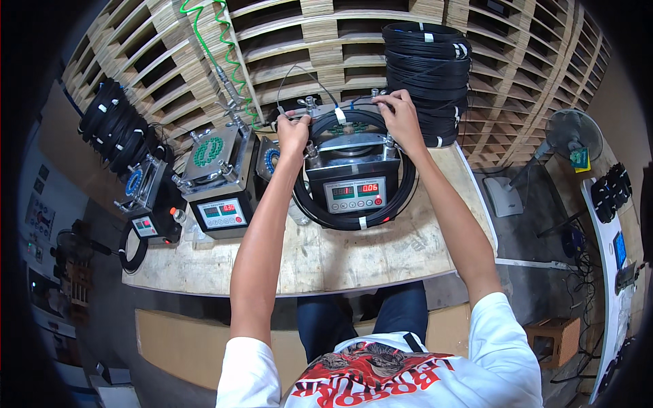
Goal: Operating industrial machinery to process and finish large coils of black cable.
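**Both hands on the coil at the back of the winder**

I see the black coil (354,221) looped round the winder (352,173) in the middle of the bench (354,262); its front arc hangs below the winder's display panel, its back arc lies across the top by the pegs. My left hand (292,132) pinches the coil at the rear left, fingers closed on the strands; my right hand (401,117) presses and grips it at the rear right, fingers curled over. I judge the two holds sit apart so the loops stay bunched; the coil looks thin, glossy, many-turned, with a white band at the front. A stack (428,75) of like coils stands just behind; a second winder (218,180) sits to the left.
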Motion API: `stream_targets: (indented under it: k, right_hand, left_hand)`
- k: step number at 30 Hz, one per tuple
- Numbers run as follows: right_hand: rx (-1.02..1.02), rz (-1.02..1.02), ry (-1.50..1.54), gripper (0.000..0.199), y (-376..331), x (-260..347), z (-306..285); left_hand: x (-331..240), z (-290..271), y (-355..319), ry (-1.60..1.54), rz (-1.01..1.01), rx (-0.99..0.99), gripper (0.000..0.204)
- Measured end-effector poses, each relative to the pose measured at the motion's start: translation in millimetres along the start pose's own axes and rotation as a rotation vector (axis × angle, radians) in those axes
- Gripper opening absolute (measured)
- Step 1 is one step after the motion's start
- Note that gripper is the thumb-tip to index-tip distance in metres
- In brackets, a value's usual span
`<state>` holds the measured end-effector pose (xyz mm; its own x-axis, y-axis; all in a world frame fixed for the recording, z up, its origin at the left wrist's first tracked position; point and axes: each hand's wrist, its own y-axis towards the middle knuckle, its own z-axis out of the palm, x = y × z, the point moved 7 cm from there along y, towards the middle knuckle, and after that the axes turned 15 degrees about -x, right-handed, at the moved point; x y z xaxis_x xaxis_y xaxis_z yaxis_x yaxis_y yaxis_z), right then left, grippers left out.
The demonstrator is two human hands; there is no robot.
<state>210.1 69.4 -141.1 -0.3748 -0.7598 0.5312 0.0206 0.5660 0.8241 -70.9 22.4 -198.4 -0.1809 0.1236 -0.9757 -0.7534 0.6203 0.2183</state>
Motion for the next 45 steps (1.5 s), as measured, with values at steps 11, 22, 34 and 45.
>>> stream_targets:
  k: [11, 22, 34, 45]
  right_hand:
    - [-0.1, 0.181, -0.06, 0.022, -41, -6, -27]
    - [0.06, 0.333, 0.102, 0.027, -39, -27, -20]
    - [0.225, 0.52, 0.091, 0.046, -31, -36, 4]
    - [0.476, 0.745, 0.001, 0.06, -14, -68, 50]
  left_hand:
    - [-14, -7, -12, 0.015, -0.035, 0.095, 0.03]
    - [-11, -3, -12, 0.039, 0.016, 0.102, 0.044]
    - [15, -13, 6, 0.131, -0.019, -0.107, 0.027]
    - [22, 11, 52, 0.384, 0.035, -0.121, 0.048]
